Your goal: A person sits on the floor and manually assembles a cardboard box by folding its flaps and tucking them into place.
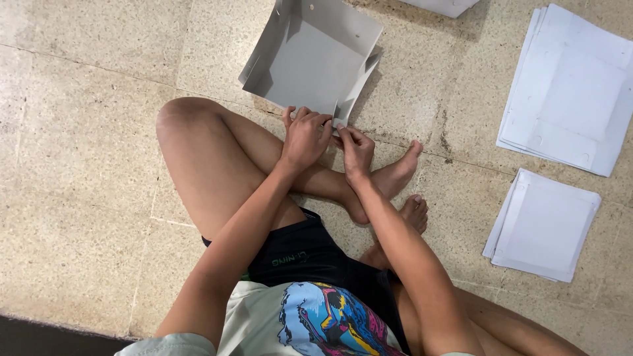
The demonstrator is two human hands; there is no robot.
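A grey cardboard box blank (310, 56), partly folded with its side walls raised, lies on the stone floor just beyond my crossed legs. My left hand (304, 137) grips its near edge, fingers curled over the fold. My right hand (357, 149) pinches the near right corner flap beside the left hand. Both hands rest above my shin and feet.
A large stack of flat white cardboard sheets (570, 89) lies on the floor at upper right. A smaller stack (544, 224) sits below it at the right. Another white piece (443, 5) shows at the top edge. My bare feet (399, 191) lie under the hands.
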